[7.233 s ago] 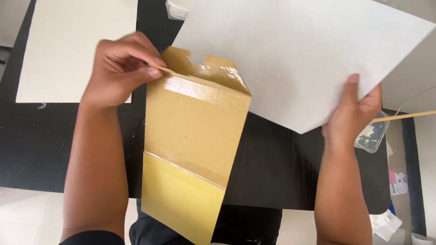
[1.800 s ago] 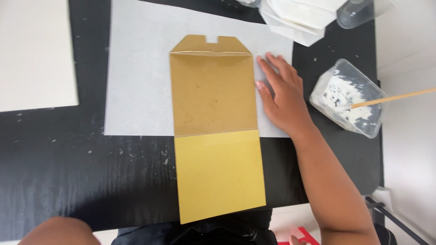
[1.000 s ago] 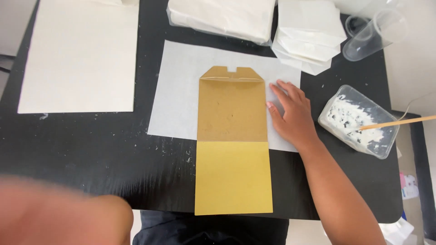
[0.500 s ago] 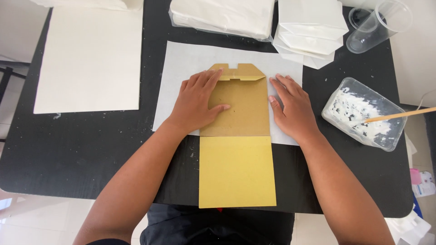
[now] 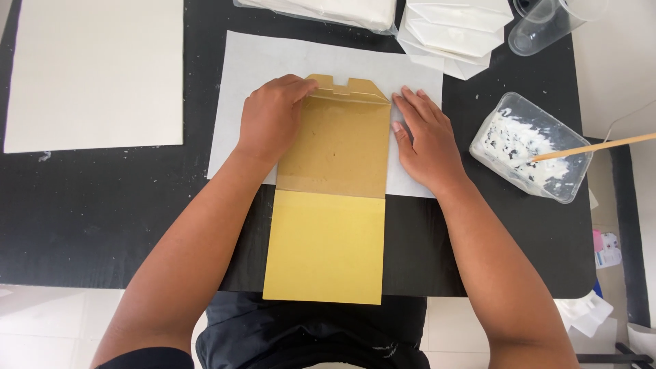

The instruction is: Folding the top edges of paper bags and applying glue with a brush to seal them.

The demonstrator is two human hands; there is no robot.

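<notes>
On the white paper sheet (image 5: 246, 75), the folded cardboard template (image 5: 335, 147) is lying flat. The left hand (image 5: 270, 119) is pressing its top-left edge with fingers together, while the right hand (image 5: 424, 140) is flattening the sheet beside it, fingers slightly spread. It is looking stiff and light, probably best gripped by the side edges.

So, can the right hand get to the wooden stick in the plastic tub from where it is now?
Probably yes. The right hand lies flat on the white paper sheet beside the brown cardboard; the wooden stick rests in the plastic tub just to its right, with only bare black table between.
</notes>
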